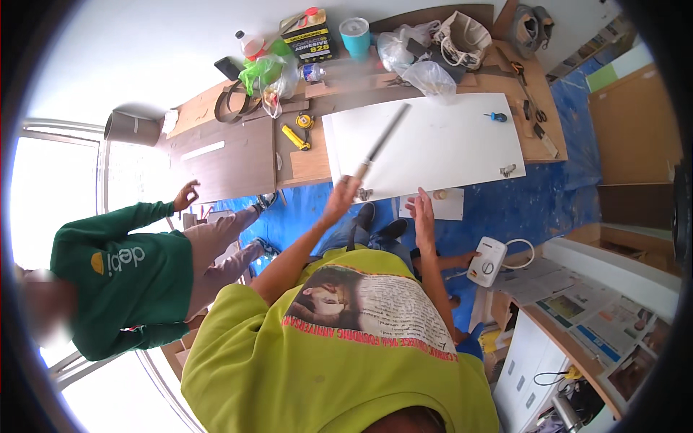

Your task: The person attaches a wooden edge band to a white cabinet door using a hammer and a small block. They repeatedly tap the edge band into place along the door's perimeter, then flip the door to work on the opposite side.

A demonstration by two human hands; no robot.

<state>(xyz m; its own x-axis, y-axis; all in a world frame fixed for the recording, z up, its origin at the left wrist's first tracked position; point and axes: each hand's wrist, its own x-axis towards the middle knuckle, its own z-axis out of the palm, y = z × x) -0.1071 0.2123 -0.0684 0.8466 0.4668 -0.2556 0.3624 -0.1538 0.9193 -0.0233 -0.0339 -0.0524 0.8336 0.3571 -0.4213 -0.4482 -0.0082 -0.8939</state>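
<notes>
My left hand [341, 199] is closed round the wooden handle of a file [388, 134]. The file's long grey blade slants up and right over a white panel [426, 144] on the workbench. My right hand [423, 216] is open and holds nothing, its fingers spread just off the panel's near edge. One metal hinge [364, 194] sits at the near left corner, beside my left hand. Another metal hinge [508, 171] is at the near right corner. A teal screwdriver [497, 117] lies towards the panel's far right.
A person in a green sweater [130, 274] stands at left by a brown board [216, 159]. Another person's hand holds a white dial unit [487, 261] at right. Yellow cutter [296, 138], tape measure [304, 121], scissors [540, 114], bags and an adhesive tin [310, 42] lie on the bench.
</notes>
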